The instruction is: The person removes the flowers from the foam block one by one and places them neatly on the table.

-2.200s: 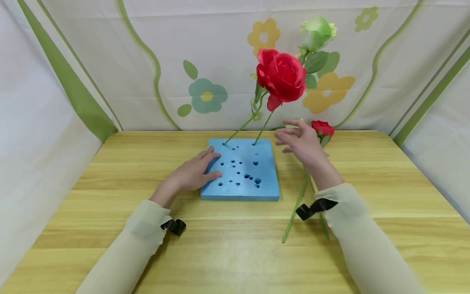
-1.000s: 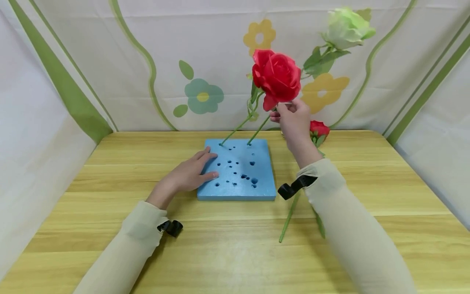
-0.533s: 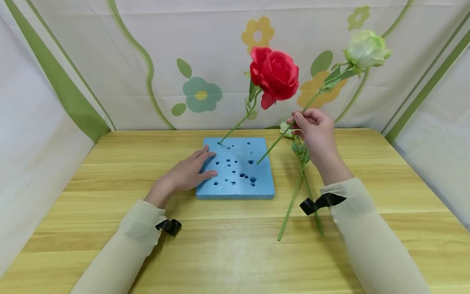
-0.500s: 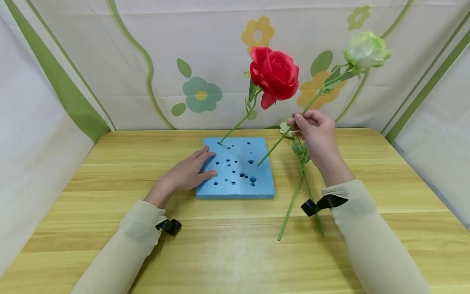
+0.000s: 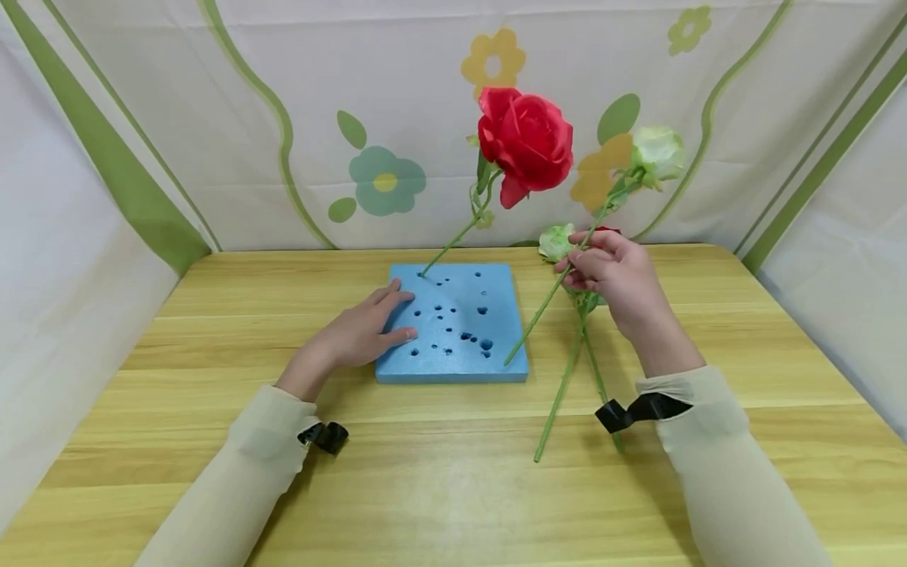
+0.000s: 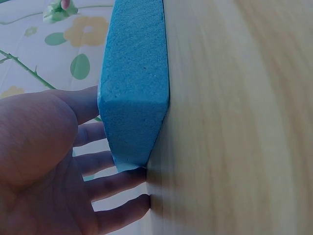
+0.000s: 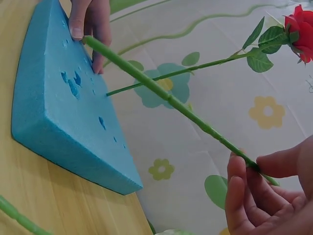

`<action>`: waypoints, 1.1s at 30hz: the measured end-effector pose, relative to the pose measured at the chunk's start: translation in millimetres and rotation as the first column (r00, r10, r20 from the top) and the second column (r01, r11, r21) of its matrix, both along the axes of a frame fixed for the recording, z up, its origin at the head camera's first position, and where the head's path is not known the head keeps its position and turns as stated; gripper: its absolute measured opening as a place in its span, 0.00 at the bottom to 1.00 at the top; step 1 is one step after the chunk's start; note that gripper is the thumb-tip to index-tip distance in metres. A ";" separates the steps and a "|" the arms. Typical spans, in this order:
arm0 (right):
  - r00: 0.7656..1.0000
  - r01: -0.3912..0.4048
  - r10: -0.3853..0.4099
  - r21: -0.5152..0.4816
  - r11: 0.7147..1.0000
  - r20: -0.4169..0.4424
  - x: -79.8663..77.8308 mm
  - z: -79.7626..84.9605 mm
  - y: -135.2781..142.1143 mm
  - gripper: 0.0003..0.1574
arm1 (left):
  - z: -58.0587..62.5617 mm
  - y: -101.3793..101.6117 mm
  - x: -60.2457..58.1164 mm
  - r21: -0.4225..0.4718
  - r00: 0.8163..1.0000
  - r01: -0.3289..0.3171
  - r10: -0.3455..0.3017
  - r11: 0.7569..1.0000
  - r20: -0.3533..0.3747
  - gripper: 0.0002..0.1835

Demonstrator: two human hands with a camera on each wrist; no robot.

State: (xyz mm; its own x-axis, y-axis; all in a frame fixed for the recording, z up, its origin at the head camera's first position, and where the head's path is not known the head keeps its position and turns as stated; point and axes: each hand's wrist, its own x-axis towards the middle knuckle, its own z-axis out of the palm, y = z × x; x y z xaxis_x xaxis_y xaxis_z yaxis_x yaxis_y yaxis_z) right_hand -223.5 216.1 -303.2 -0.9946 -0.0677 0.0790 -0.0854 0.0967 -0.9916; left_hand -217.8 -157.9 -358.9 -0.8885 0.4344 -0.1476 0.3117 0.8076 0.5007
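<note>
My left hand (image 5: 357,331) lies on the left edge of a blue foam block (image 5: 505,287) dotted with holes; in the left wrist view its fingers reach along the block's side. My right hand (image 5: 627,287) pinches the stem (image 7: 168,99) of a pale green-white rose (image 5: 657,153) between thumb and fingers. That stem slants down to the left, its free end over the block's front right part; in the right wrist view the end looks lifted off the foam. A large red rose (image 5: 526,140) stands tilted, its stem in a back-left hole.
Right of the block, two roses lie on the wooden table (image 5: 439,488) with crossed stems. One has a pale green-white head (image 5: 556,242); the red head (image 5: 608,230) is mostly hidden behind my right hand. A flower-patterned cloth (image 5: 283,189) hangs behind the table.
My right hand has gripped the green-white rose and drawn its stem out of the back-right hole. It has since lowered the rose and brought it forward. The left hand has stayed put.
</note>
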 end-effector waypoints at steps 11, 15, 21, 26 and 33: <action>0.996 -0.069 0.065 0.071 0.995 0.055 1.4 -8.3 7.0 0.18 | 2.1 0.5 1.3 -0.006 1.000 -0.001 0.001 1.000 -0.004 0.38; 0.996 -0.063 0.055 0.134 0.989 0.066 0.2 -10.9 7.0 0.18 | 2.0 0.9 1.1 -0.004 1.000 0.002 -0.002 1.000 -0.003 0.38; 0.994 -0.057 0.030 0.255 0.965 0.109 -3.9 -17.4 7.4 0.22 | 2.4 0.7 1.5 -0.006 1.000 -0.001 0.001 1.000 0.001 0.37; 0.988 -0.071 0.021 0.334 0.940 0.151 -5.8 -21.4 9.5 0.21 | 1.9 1.5 1.1 -0.007 1.000 0.003 -0.003 1.000 0.001 0.37; 0.975 -0.130 0.039 0.423 0.897 0.218 -7.5 -24.6 10.2 0.23 | 0.7 0.3 0.8 -0.006 1.000 0.010 -0.010 1.000 -0.008 0.38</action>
State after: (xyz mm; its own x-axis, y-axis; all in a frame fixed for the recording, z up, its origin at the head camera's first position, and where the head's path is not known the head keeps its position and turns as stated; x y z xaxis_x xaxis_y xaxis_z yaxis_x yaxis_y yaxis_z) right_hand -231.0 226.2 -327.8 -0.9752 -0.1344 -0.1759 0.0815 0.5204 -0.8500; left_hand -217.1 -157.6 -358.1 -0.8856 0.4420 -0.1429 0.3236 0.8077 0.4928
